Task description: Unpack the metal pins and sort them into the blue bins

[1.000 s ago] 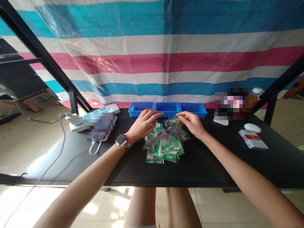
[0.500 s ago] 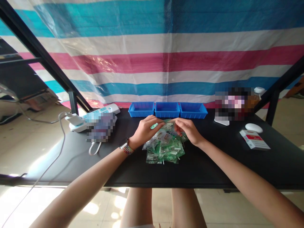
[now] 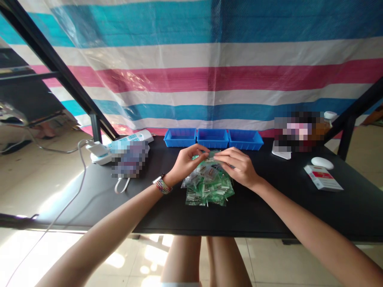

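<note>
A pile of small clear and green plastic bags (image 3: 211, 185) with metal pieces inside lies on the black table (image 3: 167, 215). Over the pile's upper left is my left hand (image 3: 190, 160), thumb and fingers pinched at the edge of a small clear bag (image 3: 211, 158). My right hand (image 3: 237, 164) grips the other side of that bag, its fingers pressed together. Something green shows between the left thumb and fingers. The fingertips partly hide the bag.
Three blue bins (image 3: 212, 138) stand in a row behind the pile. At the left are a power strip (image 3: 130, 139), a blurred object and a white cable (image 3: 79, 175). A cigarette-sized box (image 3: 323, 178) and white oval object (image 3: 322, 163) lie at the right.
My right hand's fingers have straightened and come in towards my left hand, meeting the small bag. My left fingers have curled into a pinch. The view has shifted slightly.
</note>
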`<state>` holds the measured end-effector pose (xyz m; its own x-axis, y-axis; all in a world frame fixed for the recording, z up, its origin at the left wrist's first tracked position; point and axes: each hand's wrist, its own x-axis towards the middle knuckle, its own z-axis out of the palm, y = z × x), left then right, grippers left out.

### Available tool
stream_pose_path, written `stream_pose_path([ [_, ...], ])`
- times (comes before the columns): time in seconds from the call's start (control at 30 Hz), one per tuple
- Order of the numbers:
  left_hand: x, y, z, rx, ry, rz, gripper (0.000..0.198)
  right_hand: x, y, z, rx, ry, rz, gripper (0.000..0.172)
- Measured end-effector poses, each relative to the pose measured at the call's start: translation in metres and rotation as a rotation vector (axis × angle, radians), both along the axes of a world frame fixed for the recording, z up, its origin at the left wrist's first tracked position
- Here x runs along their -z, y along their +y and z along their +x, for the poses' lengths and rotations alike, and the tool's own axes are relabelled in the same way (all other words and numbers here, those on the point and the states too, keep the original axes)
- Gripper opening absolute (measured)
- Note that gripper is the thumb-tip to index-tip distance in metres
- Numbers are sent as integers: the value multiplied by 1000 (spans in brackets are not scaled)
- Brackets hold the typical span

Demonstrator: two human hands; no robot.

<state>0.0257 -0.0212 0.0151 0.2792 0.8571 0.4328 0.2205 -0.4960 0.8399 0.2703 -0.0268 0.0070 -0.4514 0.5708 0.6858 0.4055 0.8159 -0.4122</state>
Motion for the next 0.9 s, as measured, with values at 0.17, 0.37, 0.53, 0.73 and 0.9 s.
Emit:
stream_pose_path([
  [0.17,0,2,-6,-35,170,94,29,1,19,15,228,211,-33,26],
  [0.37,5,20,-21,-80,600,266,22,4,70,72,669,225,79,43],
  [0.53,8,31,-34,36,704,228,40,9,71,84,783,-172,182,32],
  [0.73,13,43,-49,139,698,224,49,12,62,69,673,-135,220,24],
  [0.9,16,44,-45,33,507,244,36,15,56,51,430,-112,256,28],
])
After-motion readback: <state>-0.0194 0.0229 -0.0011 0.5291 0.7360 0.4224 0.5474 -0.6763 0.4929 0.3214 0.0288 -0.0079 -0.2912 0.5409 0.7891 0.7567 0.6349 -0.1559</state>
